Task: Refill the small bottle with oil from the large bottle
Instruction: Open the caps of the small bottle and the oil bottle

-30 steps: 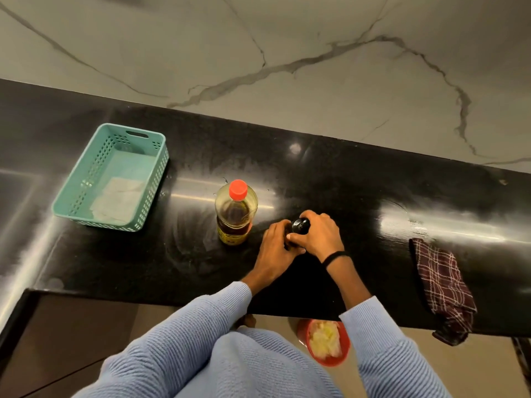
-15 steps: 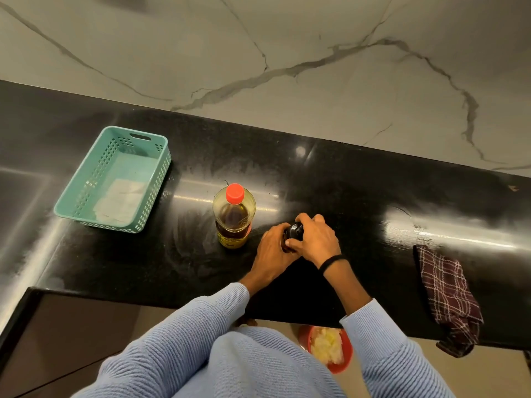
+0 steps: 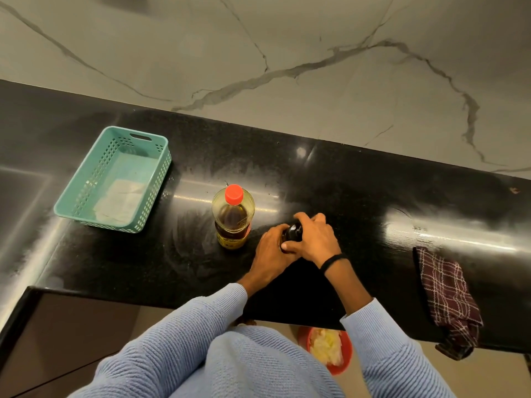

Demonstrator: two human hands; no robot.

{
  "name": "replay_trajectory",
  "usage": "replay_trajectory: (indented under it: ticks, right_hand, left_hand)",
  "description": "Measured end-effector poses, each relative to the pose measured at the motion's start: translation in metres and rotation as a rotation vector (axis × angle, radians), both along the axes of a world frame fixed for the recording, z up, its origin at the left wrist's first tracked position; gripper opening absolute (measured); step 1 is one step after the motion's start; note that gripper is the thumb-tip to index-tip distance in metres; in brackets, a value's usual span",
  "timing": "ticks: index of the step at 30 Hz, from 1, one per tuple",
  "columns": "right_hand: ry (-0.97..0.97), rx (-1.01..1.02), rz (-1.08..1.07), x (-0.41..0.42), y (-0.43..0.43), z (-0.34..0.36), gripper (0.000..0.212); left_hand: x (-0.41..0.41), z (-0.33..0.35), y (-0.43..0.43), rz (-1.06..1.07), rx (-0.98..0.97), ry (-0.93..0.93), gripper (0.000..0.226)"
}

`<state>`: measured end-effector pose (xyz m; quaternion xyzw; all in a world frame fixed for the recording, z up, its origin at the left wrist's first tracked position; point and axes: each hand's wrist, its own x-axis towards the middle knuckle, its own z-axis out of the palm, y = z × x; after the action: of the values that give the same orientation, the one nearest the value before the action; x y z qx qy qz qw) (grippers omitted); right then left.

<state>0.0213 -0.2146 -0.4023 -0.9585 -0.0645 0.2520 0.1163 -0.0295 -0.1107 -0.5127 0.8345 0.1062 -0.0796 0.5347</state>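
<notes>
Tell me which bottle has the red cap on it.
The large bottle standing untouched; the small bottle, gripped by the left hand and right hand, has a dark top.

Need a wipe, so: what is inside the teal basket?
A white folded sheet, paper or cloth, lies flat in the teal basket. Nothing else shows; anything beneath the sheet is covered.

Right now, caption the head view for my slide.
Left hand and right hand grip the small bottle beside the red-capped large bottle on the black counter.
</notes>
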Motion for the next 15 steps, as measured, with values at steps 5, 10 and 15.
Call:
replay_trajectory:
  ticks: [5, 10, 15]
  right_hand:
    - [-0.078, 0.007, 0.147, -0.001, 0.001, 0.005, 0.052]
    - [-0.080, 0.052, 0.133, -0.004, -0.004, 0.014, 0.054]
    - [-0.067, 0.065, -0.073, -0.011, -0.034, 0.021, 0.061]
  left_hand:
    - [-0.002, 0.001, -0.001, 0.008, -0.040, -0.023, 0.067]
    - [-0.002, 0.004, 0.001, 0.003, -0.049, -0.029, 0.065]
    - [0.002, 0.000, 0.000, -0.011, 0.024, -0.005, 0.080]
